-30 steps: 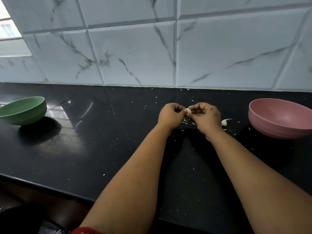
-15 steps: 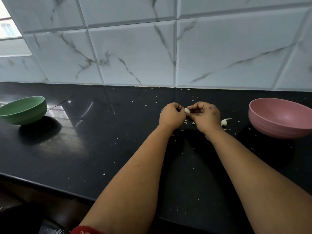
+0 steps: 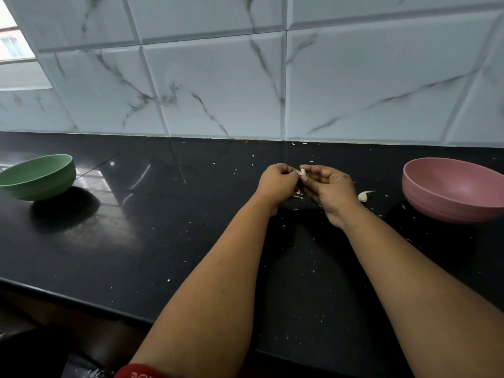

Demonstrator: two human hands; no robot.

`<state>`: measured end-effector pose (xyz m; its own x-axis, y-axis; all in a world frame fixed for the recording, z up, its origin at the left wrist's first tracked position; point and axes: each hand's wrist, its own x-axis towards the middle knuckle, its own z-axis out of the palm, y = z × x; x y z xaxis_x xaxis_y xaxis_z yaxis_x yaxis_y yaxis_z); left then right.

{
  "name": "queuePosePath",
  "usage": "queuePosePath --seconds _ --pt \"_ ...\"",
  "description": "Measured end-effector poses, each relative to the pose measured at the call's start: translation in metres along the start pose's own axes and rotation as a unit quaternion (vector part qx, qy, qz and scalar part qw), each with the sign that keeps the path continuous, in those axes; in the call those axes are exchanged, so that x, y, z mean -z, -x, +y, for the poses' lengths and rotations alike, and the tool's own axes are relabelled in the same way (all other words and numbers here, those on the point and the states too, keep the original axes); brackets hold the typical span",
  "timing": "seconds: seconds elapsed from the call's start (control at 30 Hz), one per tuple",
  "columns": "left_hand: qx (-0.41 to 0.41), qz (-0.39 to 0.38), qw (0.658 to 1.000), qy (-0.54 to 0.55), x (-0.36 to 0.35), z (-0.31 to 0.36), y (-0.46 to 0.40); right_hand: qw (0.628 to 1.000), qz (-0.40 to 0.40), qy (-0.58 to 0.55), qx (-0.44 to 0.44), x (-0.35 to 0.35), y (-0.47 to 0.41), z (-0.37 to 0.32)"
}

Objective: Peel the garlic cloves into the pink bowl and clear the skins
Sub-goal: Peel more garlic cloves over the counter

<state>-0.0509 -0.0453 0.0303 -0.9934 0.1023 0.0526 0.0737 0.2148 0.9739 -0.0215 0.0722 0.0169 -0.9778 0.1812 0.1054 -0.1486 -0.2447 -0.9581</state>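
The hands meet above the middle of the counter [image 3: 163, 227], nearer its back edge than its front edge. The left hand [image 3: 278, 182] has its fingers curled, and its thumb and fingertips pinch one side of a garlic clove [image 3: 302, 172]. The right hand [image 3: 331, 189] pinches the other side of the same clove between thumb and forefinger. Its other fingers are loosely curled and part of the palm shows. The clove is small and pale; how much skin remains on it cannot be told.

A second clove [image 3: 364, 195] lies on the counter just right of the right hand, between that hand and the pink bowl [image 3: 436, 205], touching neither. The pink bowl stands at the right end of the counter, cut off by the frame edge. Skin flakes [image 3: 298, 197] lie beneath the hands and are scattered toward the back and front edges.

A green bowl [image 3: 41, 181] stands at the left end, well apart from the hands. The widest stretch of counter lies between it and the left forearm and carries only scattered flakes. A tiled wall [image 3: 218, 91] closes off the back edge.

A red sleeve [image 3: 136, 373] at the bottom of the view bears pale lettering, too cut off to read.
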Motion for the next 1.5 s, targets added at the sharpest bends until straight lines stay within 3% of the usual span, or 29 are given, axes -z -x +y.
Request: queuePosePath --seconds 0.33,0.5,0.63,0.77,0.97,1.07,1.5 --pt "0.051 -0.046 0.993 0.095 0.001 0.006 0.002 0.987 0.009 -0.147 -0.064 0.002 -0.003 -0.003" --pt "0.109 0.013 0.990 0.090 0.004 0.011 0.005 0.987 0.038 -0.148 -0.056 0.009 -0.007 -0.005" --pt "0.010 0.036 0.986 -0.165 0.006 -0.002 0.000 0.991 0.045 -0.118 -0.047 0.007 -0.008 -0.002" --pt "-0.040 0.055 0.966 -0.249 0.010 -0.005 -0.001 0.995 0.052 -0.082 -0.033 0.007 -0.009 -0.001" --pt "-0.080 0.100 0.976 -0.176 0.011 -0.004 -0.001 0.997 0.061 0.040 0.009 0.006 -0.009 0.003" --pt "-0.124 0.070 0.984 -0.103 0.006 0.000 0.001 0.993 0.053 0.097 0.035 0.004 -0.006 0.003" --pt "-0.193 0.087 0.955 -0.209 0.011 -0.002 0.000 0.976 0.054 0.199 0.075 0.005 -0.003 0.002"
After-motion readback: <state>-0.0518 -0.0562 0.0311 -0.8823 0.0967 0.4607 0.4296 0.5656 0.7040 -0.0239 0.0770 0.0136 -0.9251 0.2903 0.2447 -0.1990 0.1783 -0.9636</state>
